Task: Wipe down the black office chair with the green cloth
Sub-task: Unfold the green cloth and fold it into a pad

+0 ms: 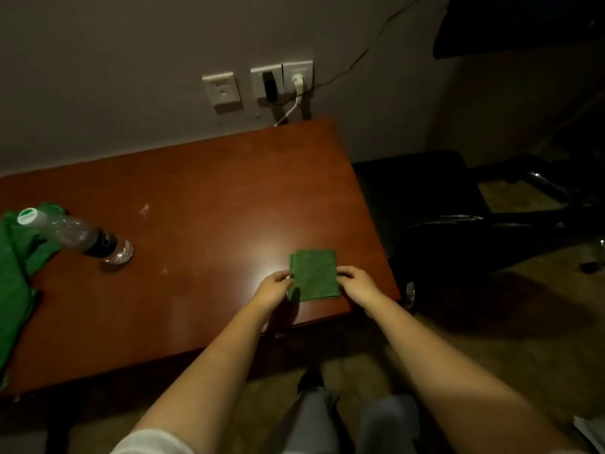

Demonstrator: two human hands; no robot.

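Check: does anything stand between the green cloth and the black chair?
Nothing visible does. The left hand and right hand pinch the green cloth near the right end of the table; the black office chair stands just beyond that end. That area is dim, so small things could hide.

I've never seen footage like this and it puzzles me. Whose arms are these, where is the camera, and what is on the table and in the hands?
There is no machine here. A person wears one wide-angle camera on the head, and it looks down at their own bare arms. The left hand and right hand each pinch one side of a folded square green cloth at the near right corner of a reddish-brown wooden table. A clear plastic water bottle with a black label stands on the table, and crumpled green fabric lies at its left edge. The black office chair to be wiped sits right of the table, untouched.
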